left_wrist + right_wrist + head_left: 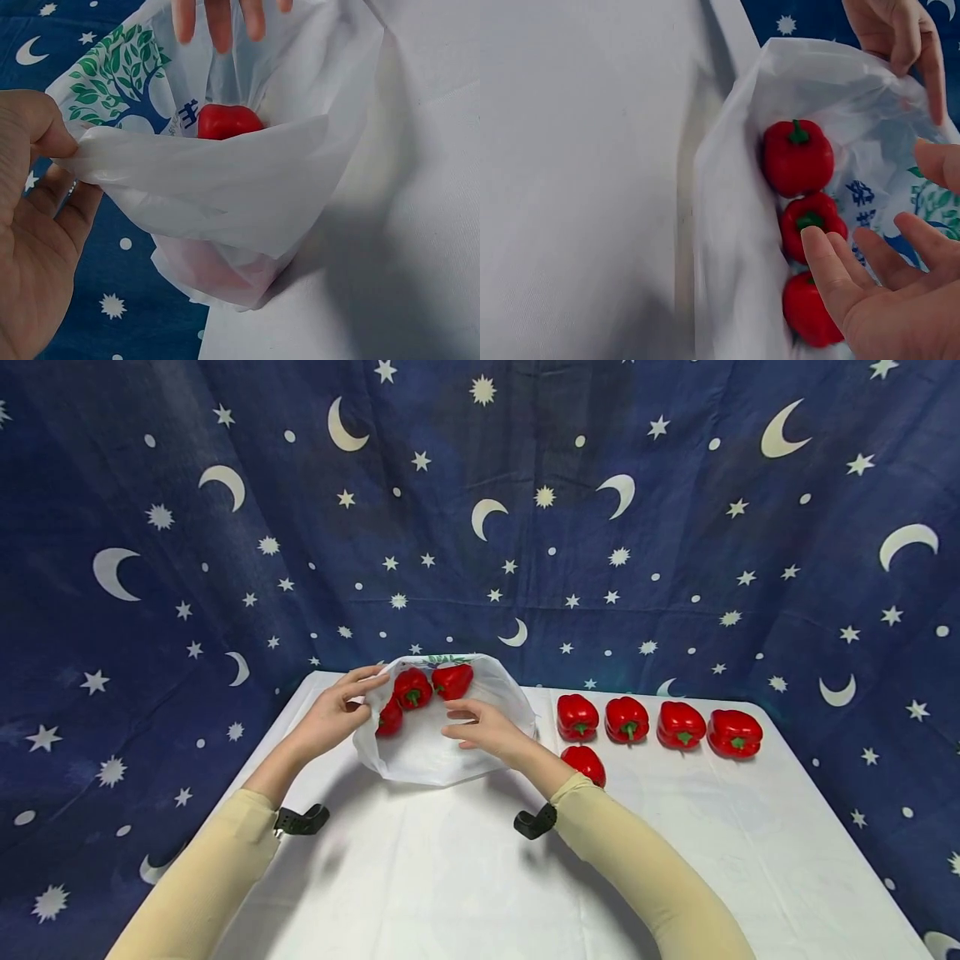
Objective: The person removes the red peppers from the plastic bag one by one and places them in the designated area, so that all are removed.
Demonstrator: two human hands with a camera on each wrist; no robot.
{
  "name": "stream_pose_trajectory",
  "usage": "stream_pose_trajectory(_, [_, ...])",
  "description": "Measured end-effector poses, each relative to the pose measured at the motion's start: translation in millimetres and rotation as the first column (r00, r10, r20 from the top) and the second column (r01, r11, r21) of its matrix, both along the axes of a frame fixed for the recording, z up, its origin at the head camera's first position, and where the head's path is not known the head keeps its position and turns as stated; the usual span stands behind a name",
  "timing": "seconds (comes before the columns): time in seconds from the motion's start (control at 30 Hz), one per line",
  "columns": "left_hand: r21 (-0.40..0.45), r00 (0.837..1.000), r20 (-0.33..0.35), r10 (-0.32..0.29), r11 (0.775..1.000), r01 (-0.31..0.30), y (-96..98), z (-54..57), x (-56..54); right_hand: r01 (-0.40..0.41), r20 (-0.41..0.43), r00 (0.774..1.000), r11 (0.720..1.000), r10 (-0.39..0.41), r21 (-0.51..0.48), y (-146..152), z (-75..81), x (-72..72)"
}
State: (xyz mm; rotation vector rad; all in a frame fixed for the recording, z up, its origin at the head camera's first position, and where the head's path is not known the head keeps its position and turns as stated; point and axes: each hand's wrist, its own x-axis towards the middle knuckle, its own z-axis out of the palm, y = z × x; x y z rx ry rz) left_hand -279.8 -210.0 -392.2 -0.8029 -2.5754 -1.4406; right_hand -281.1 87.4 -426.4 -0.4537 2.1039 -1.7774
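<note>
Left hand (339, 717) pinches the rim of the thin, crinkled white plastic bag (420, 768) at its left side, thumb against fingers. Right hand (489, 728), fingers spread and holding nothing, is over the mouth. Three glossy, blocky red bell peppers with green stems (414, 688) lie inside; five matching loose peppers (681, 725) sit on the white cloth-covered table (780, 852) to the right. Judgement: limp film likely sags; keep the rim pinched and lifted, right fingers clear of it.
</note>
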Motion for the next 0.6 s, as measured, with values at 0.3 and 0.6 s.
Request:
stream_pose_trajectory(0.3, [-0.022,1.0,0.004,0.025,0.999,-0.025,-1.7,-0.3,-0.3,0.046,0.049,0.998,0.999,-0.045,-0.023,-28.2,-5.7,-13.1])
stream_pose_trajectory(0.6, [-0.025,1.0,0.008,0.025,0.999,-0.025,-0.9,-0.6,0.1,0.081,0.097,0.992,0.997,-0.079,-0.017,-52.9,-8.9,-21.5])
